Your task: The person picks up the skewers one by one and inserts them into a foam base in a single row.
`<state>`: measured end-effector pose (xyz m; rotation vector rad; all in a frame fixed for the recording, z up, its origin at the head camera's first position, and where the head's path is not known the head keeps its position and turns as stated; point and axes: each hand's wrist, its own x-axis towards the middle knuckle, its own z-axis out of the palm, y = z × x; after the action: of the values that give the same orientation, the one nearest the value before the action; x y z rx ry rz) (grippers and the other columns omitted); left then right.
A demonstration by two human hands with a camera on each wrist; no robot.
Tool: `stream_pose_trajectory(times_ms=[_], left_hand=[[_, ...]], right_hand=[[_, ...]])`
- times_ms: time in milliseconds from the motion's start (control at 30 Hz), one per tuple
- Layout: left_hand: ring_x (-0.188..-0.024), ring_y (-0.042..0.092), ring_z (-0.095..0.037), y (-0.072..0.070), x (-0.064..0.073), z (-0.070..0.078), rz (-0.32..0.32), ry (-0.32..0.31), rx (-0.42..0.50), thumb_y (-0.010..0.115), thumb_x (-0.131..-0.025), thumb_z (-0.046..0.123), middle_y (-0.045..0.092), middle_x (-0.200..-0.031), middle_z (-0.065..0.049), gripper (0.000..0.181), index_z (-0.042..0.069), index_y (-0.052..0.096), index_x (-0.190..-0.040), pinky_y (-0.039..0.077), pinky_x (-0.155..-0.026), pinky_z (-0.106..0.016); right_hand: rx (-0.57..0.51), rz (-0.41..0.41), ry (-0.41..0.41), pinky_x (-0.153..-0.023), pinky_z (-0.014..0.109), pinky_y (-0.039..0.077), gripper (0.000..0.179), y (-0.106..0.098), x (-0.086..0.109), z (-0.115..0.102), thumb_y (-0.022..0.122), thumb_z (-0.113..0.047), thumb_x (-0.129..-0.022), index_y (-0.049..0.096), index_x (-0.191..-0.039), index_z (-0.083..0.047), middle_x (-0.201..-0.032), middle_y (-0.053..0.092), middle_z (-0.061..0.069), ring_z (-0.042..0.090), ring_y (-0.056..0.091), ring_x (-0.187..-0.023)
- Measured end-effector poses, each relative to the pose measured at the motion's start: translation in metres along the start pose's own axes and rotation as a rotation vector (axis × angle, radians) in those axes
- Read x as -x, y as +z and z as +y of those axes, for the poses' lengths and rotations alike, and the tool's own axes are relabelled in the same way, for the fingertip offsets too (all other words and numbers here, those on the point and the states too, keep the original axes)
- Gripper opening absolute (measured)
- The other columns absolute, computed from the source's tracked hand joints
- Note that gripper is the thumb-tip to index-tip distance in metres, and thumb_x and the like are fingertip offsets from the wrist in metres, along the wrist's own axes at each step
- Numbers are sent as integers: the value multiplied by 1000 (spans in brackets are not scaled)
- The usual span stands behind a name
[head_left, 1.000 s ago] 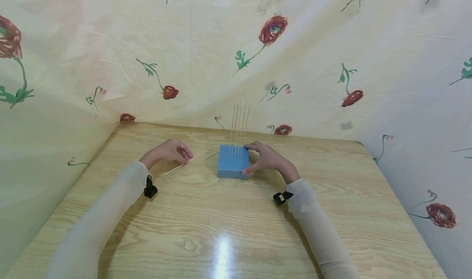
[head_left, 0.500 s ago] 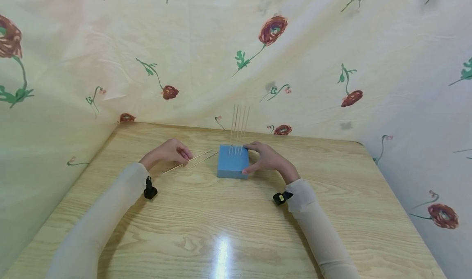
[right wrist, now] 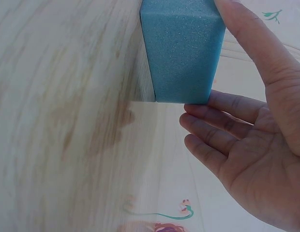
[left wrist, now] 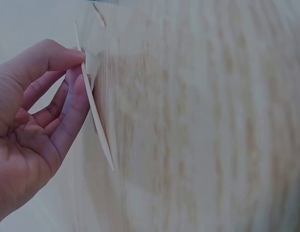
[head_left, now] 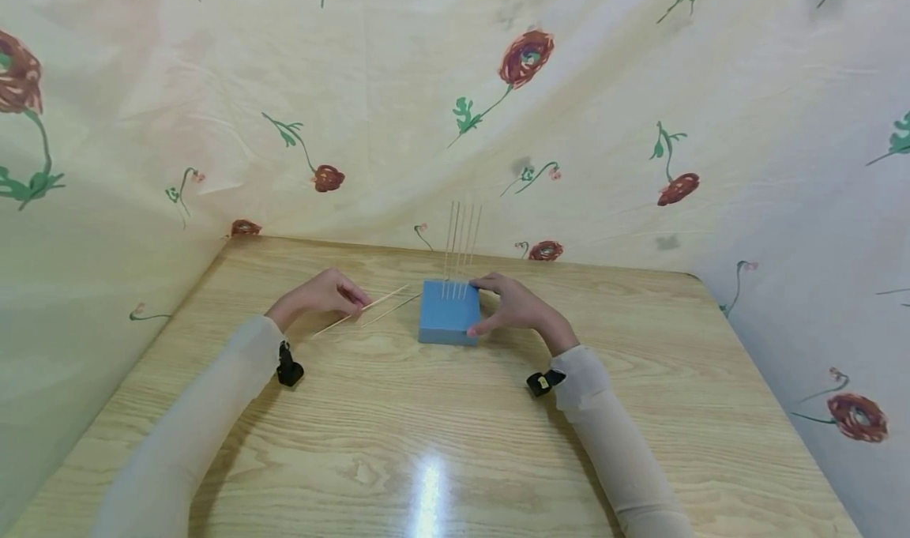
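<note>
A blue foam block (head_left: 451,314) lies on the wooden table, and several thin wooden skewers (head_left: 473,246) stand upright in its rear part. My right hand (head_left: 517,304) grips the block from the right side, thumb at the near corner and fingers at the far one. In the right wrist view the block (right wrist: 185,58) shows between thumb and fingertips. To the left of the block, my left hand (head_left: 330,293) pinches another skewer (left wrist: 100,130) between thumb and fingers, slanting close over the table. A loose skewer (head_left: 392,311) lies between that hand and the block.
The wood-grain table (head_left: 398,411) reaches toward me, with a bright light reflection near the front. A flower-printed cloth (head_left: 398,88) hangs behind the table and along both sides. Each wrist carries a small black camera (head_left: 290,369).
My left hand and its skewer have shifted very slightly. The right hand, the foam block and the standing skewers have stayed in place.
</note>
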<state>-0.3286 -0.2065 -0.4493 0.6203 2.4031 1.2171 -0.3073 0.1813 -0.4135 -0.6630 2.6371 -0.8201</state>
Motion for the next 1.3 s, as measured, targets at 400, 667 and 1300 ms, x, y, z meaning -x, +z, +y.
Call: stream_pose_trajectory(times_ms=[400, 667, 1300], left_hand=[[-79, 65, -5, -1, 4, 2, 32, 20, 67, 68, -93, -2, 74, -111, -26, 24, -9, 72, -115, 54, -69, -20], [-79, 66, -8, 4, 2, 7, 72, 21, 113, 67, -88, -5, 74, -107, -27, 25, -12, 72, -112, 55, -66, -21], [-91, 65, -16, 1, 0, 27, 153, 36, 146, 66, -91, -4, 67, -114, -30, 30, -13, 66, -119, 55, -78, -19]], right_hand=[[-2, 1, 0, -117, 57, 38, 104, 1, -1, 3, 95, -42, -70, 44, -154, -8, -154, 45, 19, 38, 43, -143], [-10, 3, -4, -118, 56, 37, 104, 2, -2, 6, 95, -42, -69, 45, -154, -8, -154, 45, 18, 38, 43, -143], [-8, 9, -18, -116, 57, 39, 103, -1, -2, 4, 94, -40, -71, 44, -154, -6, -153, 45, 20, 39, 44, -142]])
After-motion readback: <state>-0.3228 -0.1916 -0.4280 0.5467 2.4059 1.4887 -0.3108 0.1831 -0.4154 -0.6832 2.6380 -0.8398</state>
